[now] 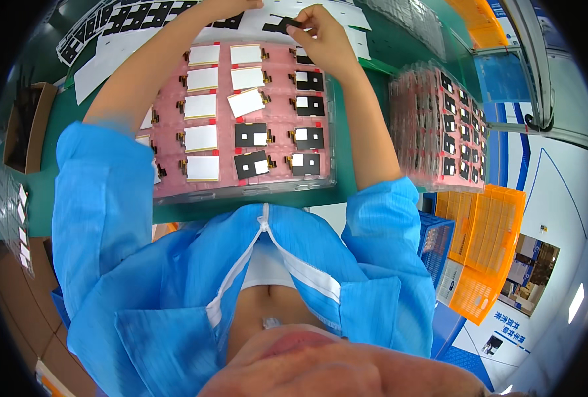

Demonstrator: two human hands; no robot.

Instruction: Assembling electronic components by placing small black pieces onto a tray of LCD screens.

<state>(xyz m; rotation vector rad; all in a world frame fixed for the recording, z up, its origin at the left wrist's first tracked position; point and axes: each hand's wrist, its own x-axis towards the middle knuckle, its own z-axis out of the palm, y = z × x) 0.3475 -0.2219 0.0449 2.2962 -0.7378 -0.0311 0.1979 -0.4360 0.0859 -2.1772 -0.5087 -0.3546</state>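
My right hand (327, 43) is closed, pinching a thin black die-cut sticker (279, 25) between thumb and fingers over the white backing sheet. My left hand (231, 8) is at the top edge, beside the sheet's row of black stickers (132, 18); its fingers are mostly cut off, so their grip does not show. Just below both hands lies a clear tray with a pink base (224, 182). It holds columns of small flat panels with flex tabs. Some show a plain white face (201, 137); others carry a black cover with a white square (251, 135). One white panel (246, 103) sits tilted.
A stack of filled clear trays (426, 126) stands right of the pink tray. An open cardboard box (39, 126) with dark strips is at the left. Clear plastic trays (409, 23) lie far right. Orange crates (486, 225) and a blue basket (434, 233) stand beyond the table's right side.
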